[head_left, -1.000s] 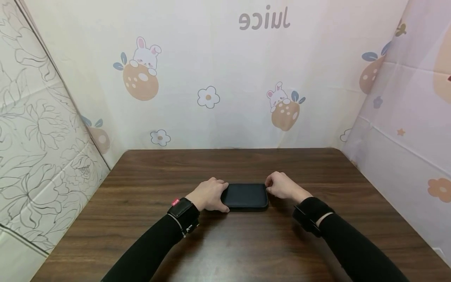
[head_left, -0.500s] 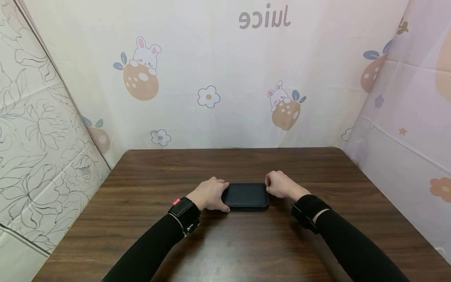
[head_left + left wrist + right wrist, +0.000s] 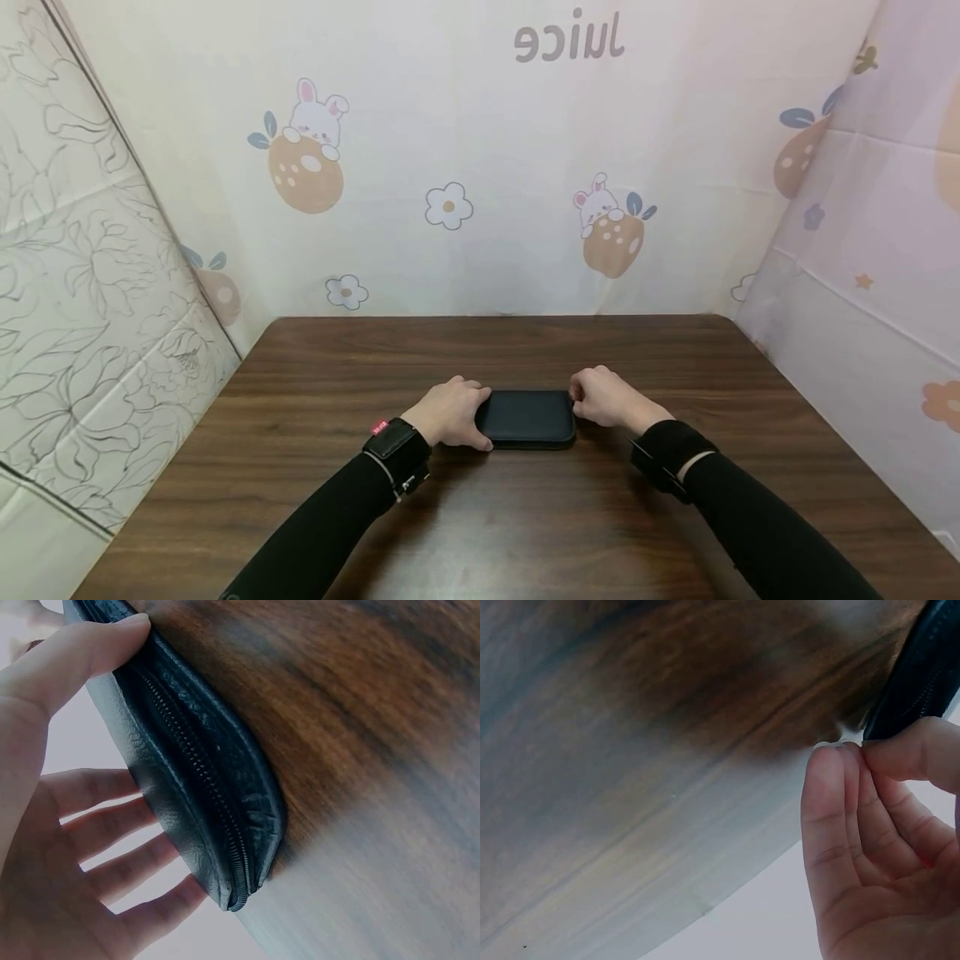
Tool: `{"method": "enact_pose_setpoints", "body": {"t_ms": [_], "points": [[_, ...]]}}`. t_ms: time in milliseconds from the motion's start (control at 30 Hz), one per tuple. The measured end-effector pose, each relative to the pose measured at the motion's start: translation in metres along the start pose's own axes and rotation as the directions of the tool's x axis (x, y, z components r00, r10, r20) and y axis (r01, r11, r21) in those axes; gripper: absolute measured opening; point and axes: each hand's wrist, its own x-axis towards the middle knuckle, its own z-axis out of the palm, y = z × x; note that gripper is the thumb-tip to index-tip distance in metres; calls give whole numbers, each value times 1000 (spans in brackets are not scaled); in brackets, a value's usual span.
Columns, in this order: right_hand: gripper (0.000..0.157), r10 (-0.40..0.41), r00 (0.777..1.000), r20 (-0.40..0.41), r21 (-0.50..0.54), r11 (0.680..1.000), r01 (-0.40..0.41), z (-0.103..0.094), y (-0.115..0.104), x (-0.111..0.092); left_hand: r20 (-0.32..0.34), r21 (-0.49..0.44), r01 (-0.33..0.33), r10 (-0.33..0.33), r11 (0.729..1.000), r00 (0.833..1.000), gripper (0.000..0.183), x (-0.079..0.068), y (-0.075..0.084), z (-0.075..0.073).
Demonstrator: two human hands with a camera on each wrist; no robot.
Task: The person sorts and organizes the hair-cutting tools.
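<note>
A black zip wallet (image 3: 527,417) lies flat on the wooden table between both hands. My left hand (image 3: 447,414) grips its left end, thumb at the near edge and fingers at the far side. In the left wrist view, a dark zipper (image 3: 199,769) runs along the wallet's edge, its teeth meeting, with the thumb (image 3: 112,645) pressed over one part. At the wallet's far right corner, my right hand (image 3: 607,398) pinches with thumb and fingertips. Its fingers (image 3: 826,802) bunch against the thumb there in the right wrist view; whatever small part lies between them is hidden.
The brown wood-grain table (image 3: 525,533) reaches back to a printed curtain (image 3: 517,250) with rabbits and flowers. More patterned cloth (image 3: 97,292) hangs at the left and right. Both wrists wear black straps (image 3: 397,454) over or beside black sleeves.
Both hands keep their places on the wallet, and it stays where it was on the table. Only the head view shifts slightly.
</note>
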Motion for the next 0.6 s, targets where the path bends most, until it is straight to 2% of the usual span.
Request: {"method": "enact_pose_setpoints", "body": {"t_ms": [600], "points": [[11,4,1000,29,-11,1000,-3,-5,11,-8,-3,12,13,-13,1000,1000,88,1,2,-2]]}}
